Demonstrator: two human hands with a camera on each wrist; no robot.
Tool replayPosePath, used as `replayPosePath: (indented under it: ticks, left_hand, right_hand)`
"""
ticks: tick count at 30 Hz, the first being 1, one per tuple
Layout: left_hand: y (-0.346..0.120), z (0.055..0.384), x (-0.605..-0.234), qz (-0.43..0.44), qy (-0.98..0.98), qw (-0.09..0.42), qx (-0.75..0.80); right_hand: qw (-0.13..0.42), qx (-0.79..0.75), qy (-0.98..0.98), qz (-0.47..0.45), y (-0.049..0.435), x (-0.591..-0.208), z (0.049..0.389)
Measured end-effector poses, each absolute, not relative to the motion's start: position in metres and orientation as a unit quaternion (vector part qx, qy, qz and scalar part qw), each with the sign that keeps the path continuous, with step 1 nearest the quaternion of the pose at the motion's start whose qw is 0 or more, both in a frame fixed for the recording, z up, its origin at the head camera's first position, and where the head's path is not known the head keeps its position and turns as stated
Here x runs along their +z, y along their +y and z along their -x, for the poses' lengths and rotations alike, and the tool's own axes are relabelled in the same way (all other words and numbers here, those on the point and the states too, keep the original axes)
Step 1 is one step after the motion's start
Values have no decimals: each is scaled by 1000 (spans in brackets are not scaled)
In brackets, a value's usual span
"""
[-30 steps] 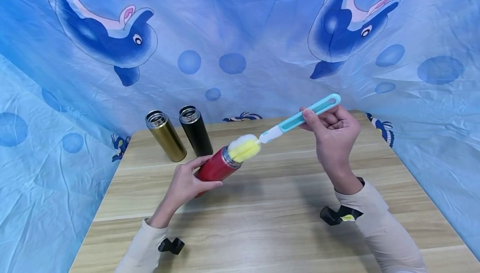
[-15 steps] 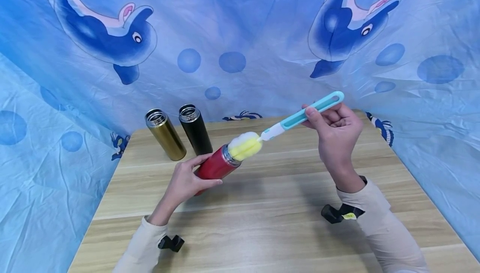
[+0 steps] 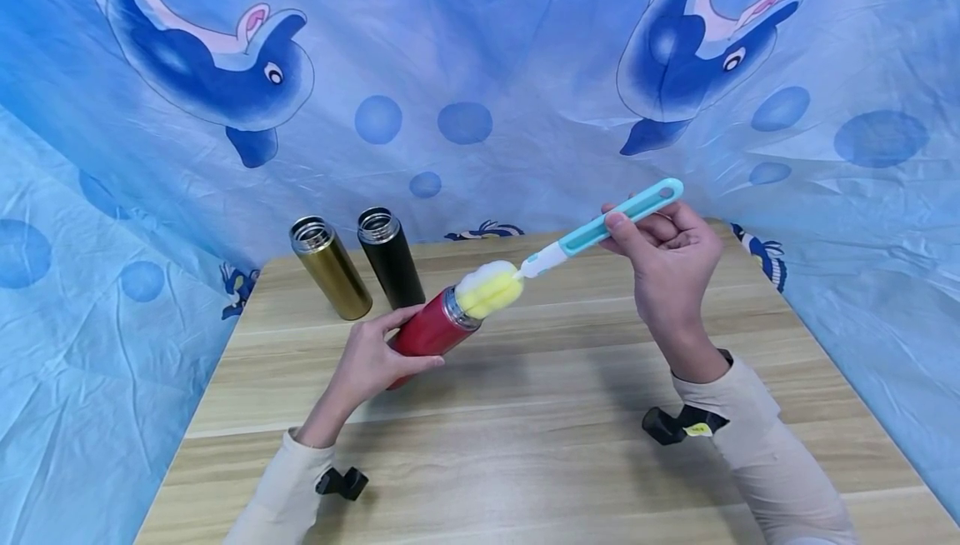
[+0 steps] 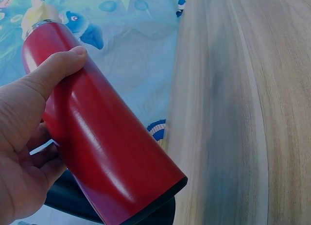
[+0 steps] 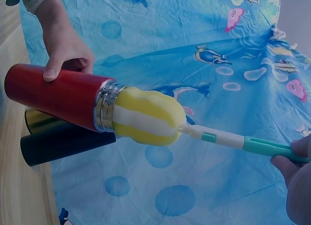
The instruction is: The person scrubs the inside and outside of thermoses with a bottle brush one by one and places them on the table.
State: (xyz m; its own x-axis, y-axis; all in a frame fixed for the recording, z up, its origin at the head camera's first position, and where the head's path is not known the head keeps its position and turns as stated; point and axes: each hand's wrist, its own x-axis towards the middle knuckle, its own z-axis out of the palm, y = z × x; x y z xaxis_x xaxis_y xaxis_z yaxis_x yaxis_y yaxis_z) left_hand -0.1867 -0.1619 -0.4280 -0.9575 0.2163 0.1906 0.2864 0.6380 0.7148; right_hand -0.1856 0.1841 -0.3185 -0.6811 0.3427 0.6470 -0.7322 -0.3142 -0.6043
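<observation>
Two hands busy | my left hand (image 3: 371, 366) grips red flask (image 3: 429, 331) above the table (image 3: 570, 445), tilted, mouth up-right | my right hand (image 3: 671, 257) pinches sponge brush (image 3: 592, 234) handle | sponge head (image 3: 487, 290) sits at flask mouth, brush axis in line with flask | left hand nearer flask.

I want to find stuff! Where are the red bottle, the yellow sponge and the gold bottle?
red bottle (image 3: 427, 330), head view, on its red side.
yellow sponge (image 5: 146, 115), right wrist view, on its white middle stripe.
gold bottle (image 3: 332, 272), head view, mid-body.
</observation>
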Motion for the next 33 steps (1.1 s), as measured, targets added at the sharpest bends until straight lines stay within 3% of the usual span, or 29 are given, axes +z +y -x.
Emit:
replayPosePath:
  ticks: [9, 18, 33]
  left_hand:
    - [-163, 187, -428, 137, -906, 37, -400]
    - [-177, 191, -434, 114, -910, 64, -393]
    - [-171, 195, -432, 102, -917, 50, -382]
  right_hand:
    - [362, 782, -467, -201, 184, -317, 187]
    - [431, 779, -416, -186, 206, -296, 189]
    - [400, 818, -364, -196, 211, -305, 189]
